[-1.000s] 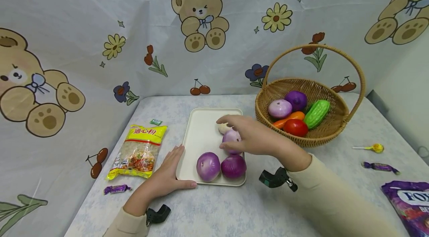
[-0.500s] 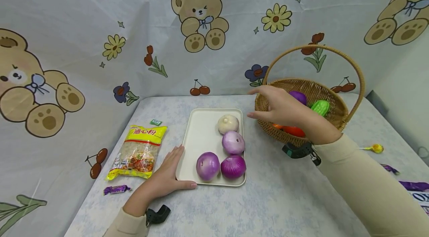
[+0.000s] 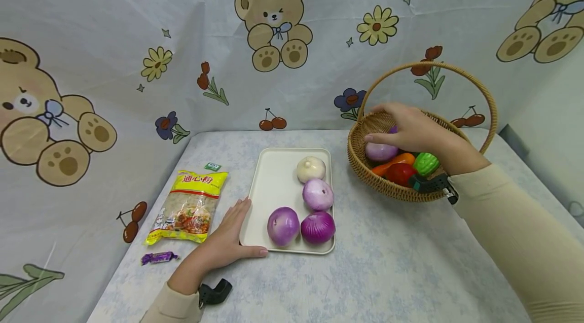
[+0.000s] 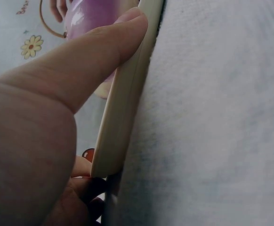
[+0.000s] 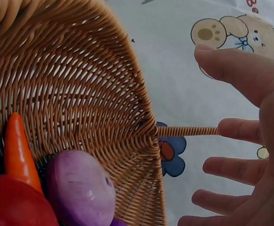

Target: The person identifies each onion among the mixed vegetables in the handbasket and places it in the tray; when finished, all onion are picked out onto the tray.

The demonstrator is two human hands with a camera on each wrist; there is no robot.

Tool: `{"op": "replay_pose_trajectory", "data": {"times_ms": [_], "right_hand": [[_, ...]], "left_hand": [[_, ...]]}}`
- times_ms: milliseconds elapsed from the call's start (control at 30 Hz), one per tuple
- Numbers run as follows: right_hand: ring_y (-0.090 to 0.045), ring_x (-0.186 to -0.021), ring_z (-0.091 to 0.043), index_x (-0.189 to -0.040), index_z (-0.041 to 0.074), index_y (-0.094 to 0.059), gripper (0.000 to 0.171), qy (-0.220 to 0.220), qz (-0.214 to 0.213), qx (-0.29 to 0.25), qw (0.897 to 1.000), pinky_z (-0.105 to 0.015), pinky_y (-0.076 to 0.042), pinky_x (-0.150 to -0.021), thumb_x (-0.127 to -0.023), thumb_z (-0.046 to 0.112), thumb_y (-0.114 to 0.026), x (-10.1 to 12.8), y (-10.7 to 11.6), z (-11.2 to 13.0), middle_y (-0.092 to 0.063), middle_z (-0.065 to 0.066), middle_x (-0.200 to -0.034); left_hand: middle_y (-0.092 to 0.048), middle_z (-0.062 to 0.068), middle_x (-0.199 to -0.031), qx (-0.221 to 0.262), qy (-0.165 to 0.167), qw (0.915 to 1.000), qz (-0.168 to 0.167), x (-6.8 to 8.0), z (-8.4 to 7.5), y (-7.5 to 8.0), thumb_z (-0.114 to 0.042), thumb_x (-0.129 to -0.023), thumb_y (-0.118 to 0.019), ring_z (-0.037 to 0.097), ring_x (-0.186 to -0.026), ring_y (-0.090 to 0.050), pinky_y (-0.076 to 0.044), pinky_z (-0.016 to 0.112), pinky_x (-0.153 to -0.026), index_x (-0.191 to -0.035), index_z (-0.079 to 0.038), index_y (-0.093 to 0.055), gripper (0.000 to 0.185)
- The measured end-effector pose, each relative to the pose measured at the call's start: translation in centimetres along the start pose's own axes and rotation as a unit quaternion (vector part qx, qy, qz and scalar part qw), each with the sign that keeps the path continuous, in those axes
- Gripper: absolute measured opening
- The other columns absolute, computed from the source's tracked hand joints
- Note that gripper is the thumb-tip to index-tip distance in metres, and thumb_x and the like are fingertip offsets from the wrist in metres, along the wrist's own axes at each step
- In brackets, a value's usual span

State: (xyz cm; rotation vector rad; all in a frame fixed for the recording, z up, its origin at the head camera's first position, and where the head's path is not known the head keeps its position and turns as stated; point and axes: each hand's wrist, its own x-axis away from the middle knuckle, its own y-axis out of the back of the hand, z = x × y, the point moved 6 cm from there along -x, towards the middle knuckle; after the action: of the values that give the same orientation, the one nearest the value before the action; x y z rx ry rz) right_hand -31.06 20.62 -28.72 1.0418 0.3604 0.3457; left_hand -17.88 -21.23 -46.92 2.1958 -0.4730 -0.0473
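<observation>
A cream tray (image 3: 274,181) holds a white bulb (image 3: 311,169), a pale purple onion (image 3: 318,194) and two purple onions (image 3: 283,226) at its front. My left hand (image 3: 230,239) lies flat on the table against the tray's front-left corner. Its thumb (image 4: 104,56) presses along the tray's rim (image 4: 123,117). My right hand (image 3: 403,128) hovers inside the wicker basket (image 3: 360,168), fingers (image 5: 236,129) spread and holding nothing. It is just above a pale purple onion (image 3: 380,152) (image 5: 80,188).
The basket also holds an orange vegetable (image 3: 393,161), a red tomato (image 3: 399,173) and a green cucumber (image 3: 426,163); its tall handle (image 3: 490,105) arches over my hand. A yellow pasta packet (image 3: 189,206) and a purple candy (image 3: 158,258) lie left of the tray.
My right hand left the pale onion on the tray and moved right, over the rim into the basket. The left hand and tray stayed put.
</observation>
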Motion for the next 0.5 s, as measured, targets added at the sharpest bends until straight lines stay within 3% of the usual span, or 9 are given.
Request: {"op": "replay_pose_trajectory", "data": {"times_ms": [333, 500], "right_hand": [[-0.046, -0.137, -0.047, -0.151, -0.002, -0.049, 0.082, -0.040, 0.043, 0.006, 0.998, -0.067, -0.033, -0.113, -0.093, 0.046, -0.082, -0.7, -1.1, -2.6, -0.053, -0.027, -0.148], [-0.050, -0.131, -0.049, -0.149, -0.005, -0.049, 0.085, -0.061, 0.073, 0.001, 0.995, -0.067, -0.041, -0.108, -0.091, 0.049, -0.082, -0.8, -1.9, -4.0, -0.053, -0.031, -0.145]], "left_hand": [[-0.008, 0.015, -0.174, 0.001, 0.002, 1.0000, 0.001, 0.0, 0.0, 0.0, -0.073, -0.072, -0.085, 0.033, -0.159, 0.000, -0.006, 0.056, -0.124, -0.169, -0.006, -0.012, 0.139], [-0.008, 0.015, -0.174, -0.004, 0.000, 1.0000, 0.002, 0.0, -0.1, 0.0, -0.074, -0.073, -0.085, 0.033, -0.159, 0.000, -0.006, 0.055, -0.125, -0.169, -0.005, -0.011, 0.139]]}}
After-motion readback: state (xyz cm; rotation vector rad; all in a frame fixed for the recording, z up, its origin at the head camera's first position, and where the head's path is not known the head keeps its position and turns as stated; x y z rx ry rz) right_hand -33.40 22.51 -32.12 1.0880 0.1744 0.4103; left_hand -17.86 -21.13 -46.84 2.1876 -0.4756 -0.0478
